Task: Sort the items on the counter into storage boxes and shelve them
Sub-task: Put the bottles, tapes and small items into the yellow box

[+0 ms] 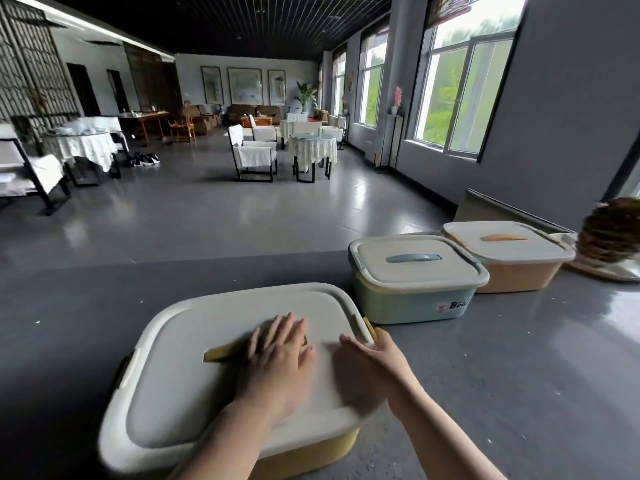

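The left hand (277, 351) lies with straight fingers flat across the yellow storage box (311, 452) lid's handle (221, 353) (long axis left-right), while the right hand (372, 358), fingers straight too, sits beside the right-edge latch (370, 328).

Bare counter (519, 358) right of boxes (412, 278)

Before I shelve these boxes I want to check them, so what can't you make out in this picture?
- Contents of the yellow box, blue box and orange box: head view, lids shut.
- Yellow handle: partly under the left hand.
- Right latch: the right hand covers it; locked or not is unclear.
- Brown thing: cut by the right edge.
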Action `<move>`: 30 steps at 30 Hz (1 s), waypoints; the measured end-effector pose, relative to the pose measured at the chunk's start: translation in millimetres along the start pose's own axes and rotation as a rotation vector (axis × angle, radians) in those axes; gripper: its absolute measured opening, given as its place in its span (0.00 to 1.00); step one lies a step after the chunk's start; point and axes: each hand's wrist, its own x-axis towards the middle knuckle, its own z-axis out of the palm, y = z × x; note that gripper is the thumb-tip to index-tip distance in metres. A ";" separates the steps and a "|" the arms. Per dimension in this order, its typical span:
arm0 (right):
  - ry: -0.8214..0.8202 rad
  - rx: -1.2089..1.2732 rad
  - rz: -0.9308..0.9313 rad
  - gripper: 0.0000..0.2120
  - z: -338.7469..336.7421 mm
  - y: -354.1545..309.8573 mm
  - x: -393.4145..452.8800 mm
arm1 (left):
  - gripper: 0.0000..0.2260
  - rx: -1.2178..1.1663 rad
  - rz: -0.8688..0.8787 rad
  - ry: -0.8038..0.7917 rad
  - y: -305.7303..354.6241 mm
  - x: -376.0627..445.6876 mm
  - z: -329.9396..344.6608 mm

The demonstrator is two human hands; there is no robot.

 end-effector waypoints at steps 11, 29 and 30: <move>0.081 0.218 -0.247 0.17 -1.9 8.5 -4.7 | 0.23 -0.033 -0.012 -0.017 1.8 -0.2 -2.4; -0.194 -1.018 -0.792 0.24 82.3 -35.6 -22.9 | 0.24 -0.055 -0.364 0.252 -65.5 -38.3 -34.8; -0.198 -1.020 -0.823 0.25 93.3 -38.7 -22.7 | 0.25 0.002 -0.410 0.254 -80.7 -45.0 -40.7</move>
